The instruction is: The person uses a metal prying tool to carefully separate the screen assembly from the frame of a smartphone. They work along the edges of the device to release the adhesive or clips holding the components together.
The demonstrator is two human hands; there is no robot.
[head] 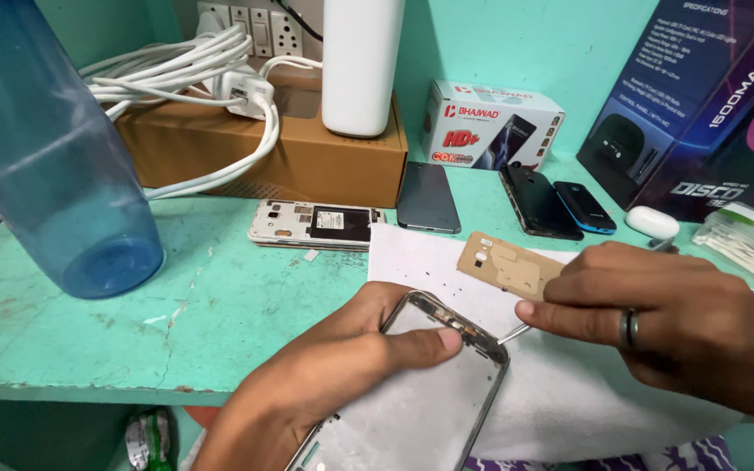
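My left hand (342, 366) grips an opened phone frame (421, 401) with a grey inner plate, thumb pressed on its top edge. My right hand (665, 323), with a dark ring on one finger, pinches a thin metal tool (513, 332) whose tip touches the frame's top right corner. Both rest over a white cloth (560, 392). A tan phone back cover (510, 263) lies on the cloth just behind my right hand.
On the turquoise table (220, 305) stand a blue plastic bottle (54, 166), a brown cardboard box (307, 157) with white cables and a white cylinder, an open phone without its back (314, 224), several dark phones (534, 208), a white earbud case (652, 221) and product boxes.
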